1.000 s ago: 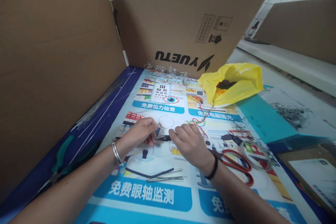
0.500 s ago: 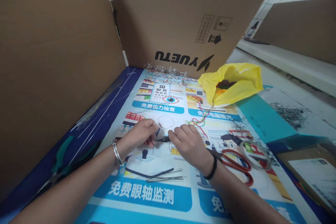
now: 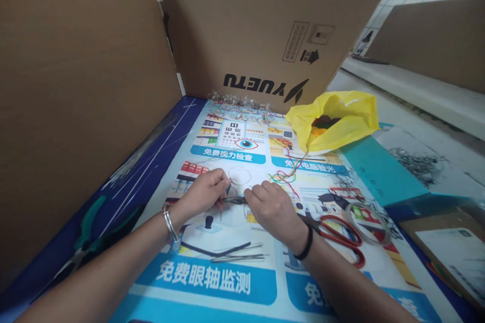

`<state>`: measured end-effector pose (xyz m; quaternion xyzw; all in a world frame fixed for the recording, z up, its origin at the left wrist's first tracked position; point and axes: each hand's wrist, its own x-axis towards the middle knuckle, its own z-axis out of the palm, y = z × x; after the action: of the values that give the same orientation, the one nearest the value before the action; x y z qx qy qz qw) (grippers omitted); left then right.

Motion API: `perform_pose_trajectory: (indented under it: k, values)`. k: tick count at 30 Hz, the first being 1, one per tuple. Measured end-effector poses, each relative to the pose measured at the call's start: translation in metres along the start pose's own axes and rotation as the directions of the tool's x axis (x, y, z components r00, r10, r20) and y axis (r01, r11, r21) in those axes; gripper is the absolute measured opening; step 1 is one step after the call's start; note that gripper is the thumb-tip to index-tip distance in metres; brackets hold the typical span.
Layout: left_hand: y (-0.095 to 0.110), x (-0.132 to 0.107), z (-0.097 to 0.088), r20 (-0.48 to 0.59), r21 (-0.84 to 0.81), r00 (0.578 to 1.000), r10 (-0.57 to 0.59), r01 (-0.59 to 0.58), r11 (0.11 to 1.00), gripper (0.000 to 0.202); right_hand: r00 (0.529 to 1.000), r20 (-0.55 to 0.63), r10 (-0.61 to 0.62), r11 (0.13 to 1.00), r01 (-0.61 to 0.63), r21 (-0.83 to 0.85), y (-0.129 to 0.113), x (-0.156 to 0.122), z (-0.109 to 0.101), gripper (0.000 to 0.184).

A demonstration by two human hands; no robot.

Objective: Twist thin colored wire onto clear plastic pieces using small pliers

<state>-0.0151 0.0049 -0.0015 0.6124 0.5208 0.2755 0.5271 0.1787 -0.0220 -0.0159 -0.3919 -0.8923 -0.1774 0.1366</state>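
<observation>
My right hand (image 3: 271,207) is closed around a pair of pliers (image 3: 235,200), whose dark narrow jaws point left. At the jaw tips, my left hand (image 3: 208,192) pinches a thin wire (image 3: 221,216); its exact shape is hard to make out between the fingers. Just beyond the hands lies a wire ring (image 3: 240,175) on the printed sheet. Several short cut wires (image 3: 238,255) rest nearer to me. Red-handled scissors (image 3: 343,234) lie to the right of my right wrist, beside a clear roll of tape (image 3: 367,223).
Cardboard walls (image 3: 265,25) stand at the left and back. A yellow bag (image 3: 341,116) sits at the back right, with coloured threads (image 3: 284,176) trailing out. Green-handled pliers (image 3: 89,232) and long wires (image 3: 140,151) lie left. Tangled wire pieces (image 3: 242,103) line the back.
The pliers' jaws appear slightly more parted and turned at the left fingertips. Both hands have barely shifted; the bracelet on my left wrist hangs differently.
</observation>
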Motion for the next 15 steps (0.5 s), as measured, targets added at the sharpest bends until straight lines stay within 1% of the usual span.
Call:
perform_pose_trajectory:
  k: [3, 5, 7, 9, 11, 15]
  values:
    - [0.001, -0.0017, -0.0018, -0.034, 0.184, 0.989, 0.146, -0.137, 0.973, 0.02, 0.996, 0.066, 0.051, 0.998, -0.054, 0.04, -0.0014, -0.0006, 0.0033, 0.012]
    - [0.0019, -0.003, -0.003, -0.046, 0.312, 0.973, 0.227, -0.202, 0.928, 0.019, 0.987, 0.131, 0.09, 0.991, -0.101, 0.085, -0.0025, -0.0004, 0.0041, 0.008]
    - [0.002, -0.0041, -0.0038, -0.05, 0.423, 0.957, 0.285, -0.238, 0.874, 0.018, 0.971, 0.199, 0.131, 0.98, -0.158, 0.125, -0.0037, 0.0003, 0.0035, 0.005]
    - [0.0014, -0.0049, -0.0041, -0.042, 0.488, 0.952, 0.305, -0.247, 0.837, 0.017, 0.952, 0.256, 0.166, 0.967, -0.208, 0.148, -0.0045, 0.0012, 0.002, 0.006]
    - [0.0007, -0.0055, -0.0041, -0.024, 0.516, 0.952, 0.304, -0.249, 0.82, 0.017, 0.936, 0.3, 0.186, 0.956, -0.242, 0.163, -0.005, 0.0021, 0.0002, 0.008]
    - [0.0005, -0.0059, -0.0037, 0.005, 0.549, 0.95, 0.312, -0.263, 0.794, 0.017, 0.925, 0.331, 0.189, 0.949, -0.259, 0.182, -0.0053, 0.0025, -0.0005, 0.012]
